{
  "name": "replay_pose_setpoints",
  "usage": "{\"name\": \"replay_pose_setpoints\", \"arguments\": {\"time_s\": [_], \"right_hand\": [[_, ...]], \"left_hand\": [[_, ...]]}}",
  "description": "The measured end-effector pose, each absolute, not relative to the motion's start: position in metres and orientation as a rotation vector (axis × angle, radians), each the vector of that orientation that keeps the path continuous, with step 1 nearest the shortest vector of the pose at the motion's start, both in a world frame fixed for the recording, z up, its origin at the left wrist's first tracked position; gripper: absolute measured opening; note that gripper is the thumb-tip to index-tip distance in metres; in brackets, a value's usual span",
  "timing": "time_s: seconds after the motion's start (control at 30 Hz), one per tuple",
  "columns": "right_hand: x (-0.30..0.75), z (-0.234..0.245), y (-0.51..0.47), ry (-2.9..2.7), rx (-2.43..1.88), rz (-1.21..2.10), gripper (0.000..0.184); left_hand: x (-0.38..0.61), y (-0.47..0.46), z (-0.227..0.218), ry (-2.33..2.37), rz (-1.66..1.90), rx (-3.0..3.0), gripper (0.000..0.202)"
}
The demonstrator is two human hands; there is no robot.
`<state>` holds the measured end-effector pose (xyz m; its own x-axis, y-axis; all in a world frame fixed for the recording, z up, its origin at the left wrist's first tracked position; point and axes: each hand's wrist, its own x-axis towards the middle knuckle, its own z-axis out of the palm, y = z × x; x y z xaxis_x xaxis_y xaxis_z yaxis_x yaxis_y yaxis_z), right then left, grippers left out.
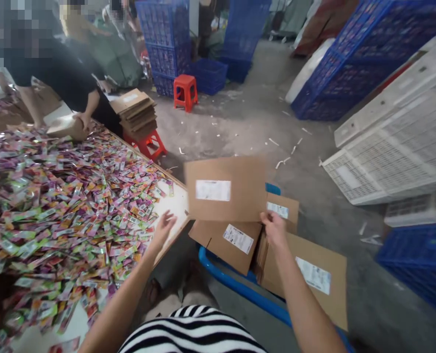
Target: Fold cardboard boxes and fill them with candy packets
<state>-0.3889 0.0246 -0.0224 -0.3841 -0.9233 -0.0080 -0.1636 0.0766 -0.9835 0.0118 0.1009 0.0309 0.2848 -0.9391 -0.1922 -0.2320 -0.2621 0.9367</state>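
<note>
My right hand grips the lower right corner of a flat brown cardboard box with a white label, held up above a pile of more flat labelled boxes. That pile rests on a blue stool or cart. My left hand hovers open, fingers spread, over the table's corner, just left of the held box. Several small colourful sachets cover the table.
Another person leans over the far end of the table, hands on a cardboard piece. A stack of flat boxes sits on a red stool. Blue crates and white crates stand on the concrete floor to the right.
</note>
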Motion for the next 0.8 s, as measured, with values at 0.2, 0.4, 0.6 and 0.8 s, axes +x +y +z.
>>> {"name": "replay_pose_setpoints", "arguments": {"time_s": [0.2, 0.4, 0.6, 0.8], "right_hand": [[-0.223, 0.031, 0.067, 1.112, -1.335, -1.054, 0.047], [-0.076, 0.073, 0.057, 1.040, -1.215, -1.061, 0.056], [0.047, 0.082, 0.100, 0.815, -1.105, -0.816, 0.052], [0.094, 0.076, 0.152, 0.618, -1.196, -0.798, 0.051]], "left_hand": [[0.116, 0.168, 0.138, -0.819, -0.809, 1.493, 0.062], [0.133, 0.281, 0.169, -1.175, -0.697, 1.625, 0.050], [0.162, 0.364, 0.173, -1.393, -0.542, 1.495, 0.047], [0.218, 0.421, 0.128, -1.230, -0.186, 1.545, 0.057]]}}
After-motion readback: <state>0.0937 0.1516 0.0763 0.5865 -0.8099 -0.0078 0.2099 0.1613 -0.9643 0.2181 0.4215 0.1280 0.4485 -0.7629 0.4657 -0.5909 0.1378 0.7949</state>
